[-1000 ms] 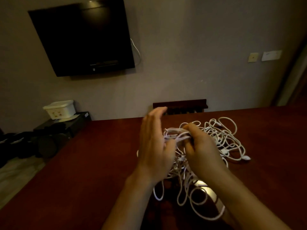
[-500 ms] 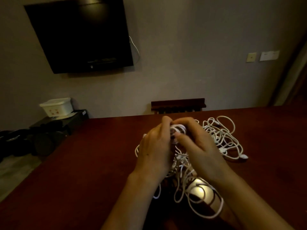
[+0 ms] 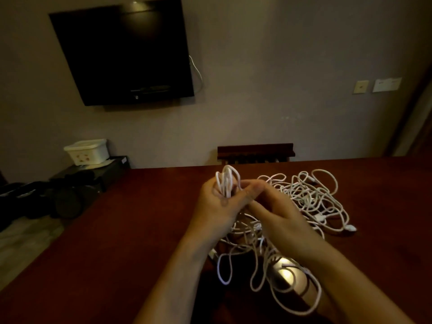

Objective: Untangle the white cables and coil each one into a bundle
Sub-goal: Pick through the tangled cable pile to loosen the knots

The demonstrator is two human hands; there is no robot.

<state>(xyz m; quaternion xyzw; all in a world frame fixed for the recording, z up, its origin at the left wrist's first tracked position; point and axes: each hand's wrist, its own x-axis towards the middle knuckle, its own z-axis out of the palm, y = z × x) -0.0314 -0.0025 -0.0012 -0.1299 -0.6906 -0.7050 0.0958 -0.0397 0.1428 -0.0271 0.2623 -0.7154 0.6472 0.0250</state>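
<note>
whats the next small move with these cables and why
Probably wrap one more turn: the left hand grips a small coil of upright loops, the right hand pinches beside it, and the same cable likely trails into the tangle.

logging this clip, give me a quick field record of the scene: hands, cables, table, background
left hand: grips a small bundle of white cable loops, held above the table
right hand: fingers at the bundle beside the left hand; its grip is hard to make out
tangled cables: loose white heap on the table, strands trailing toward the person
table: dark red-brown wood
background: wall-mounted black tv, white box on a low dark stand
</note>
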